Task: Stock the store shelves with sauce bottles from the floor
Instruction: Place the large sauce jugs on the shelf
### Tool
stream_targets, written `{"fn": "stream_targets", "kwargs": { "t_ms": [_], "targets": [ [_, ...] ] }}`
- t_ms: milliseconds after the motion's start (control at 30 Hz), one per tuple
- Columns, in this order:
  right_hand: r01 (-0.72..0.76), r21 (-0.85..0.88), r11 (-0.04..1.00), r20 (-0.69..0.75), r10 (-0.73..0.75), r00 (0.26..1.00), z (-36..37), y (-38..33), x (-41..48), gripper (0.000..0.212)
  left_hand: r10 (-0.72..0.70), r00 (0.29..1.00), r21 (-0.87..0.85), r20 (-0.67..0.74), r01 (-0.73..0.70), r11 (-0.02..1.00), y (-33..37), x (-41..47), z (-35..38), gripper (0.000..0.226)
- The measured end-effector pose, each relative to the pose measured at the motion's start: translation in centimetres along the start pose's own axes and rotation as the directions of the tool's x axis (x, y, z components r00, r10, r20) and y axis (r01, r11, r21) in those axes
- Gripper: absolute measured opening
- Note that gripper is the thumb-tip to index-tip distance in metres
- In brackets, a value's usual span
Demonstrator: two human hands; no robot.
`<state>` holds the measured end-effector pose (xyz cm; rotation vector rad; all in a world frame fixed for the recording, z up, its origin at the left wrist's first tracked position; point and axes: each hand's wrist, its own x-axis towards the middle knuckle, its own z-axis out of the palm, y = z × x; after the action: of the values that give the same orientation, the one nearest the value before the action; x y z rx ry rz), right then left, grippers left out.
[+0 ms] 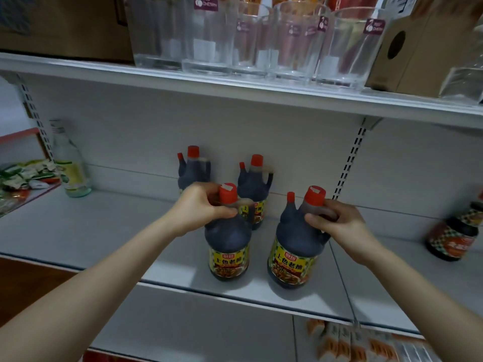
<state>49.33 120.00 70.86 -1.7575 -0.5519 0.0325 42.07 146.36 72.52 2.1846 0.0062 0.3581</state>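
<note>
Head view, stock in descending size.

Shelf [125,231]: grey, carrying four dark sauce bottles.

Right bottle [294,244]: appears to stand near the front lip. Our right hand [339,223] curls its fingers round the handle.

Left bottle [228,244]: our left hand [201,207] pinches the neck under the red cap.

Rear bottles [254,184]: close behind.

Risks, as we judge them: pushing back knocks the rear pair, and a careless release tips a front bottle off the lip.

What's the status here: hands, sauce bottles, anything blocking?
Left hand grips front-left bottle at the neck; right hand grips front-right bottle by its handle. Both upright on the shelf, two back bottles behind. Nothing blocks either.
</note>
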Motion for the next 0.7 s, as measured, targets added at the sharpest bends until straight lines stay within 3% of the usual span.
{"fn": "stream_targets", "kwargs": {
  "t_ms": [267,567,700],
  "targets": [
    [-0.07,-0.08,0.994,0.055,0.075,0.996,-2.3,2.5,2.6,0.012,-0.002,0.997,0.033,0.075,0.0,0.999,-0.2,3.8,3.4,0.014],
    [-0.098,-0.067,0.993,0.079,0.103,0.992,-3.4,4.8,5.0,0.017,0.11,0.989,0.054,0.094,-0.116,0.992,-1.0,6.8,5.0,0.018],
    [-0.14,0.01,0.99,0.046,0.139,0.989,-3.4,5.6,4.2,0.023,0.104,0.995,0.013,0.007,-0.104,0.994,-1.7,6.6,5.7,0.031]
  ]
}}
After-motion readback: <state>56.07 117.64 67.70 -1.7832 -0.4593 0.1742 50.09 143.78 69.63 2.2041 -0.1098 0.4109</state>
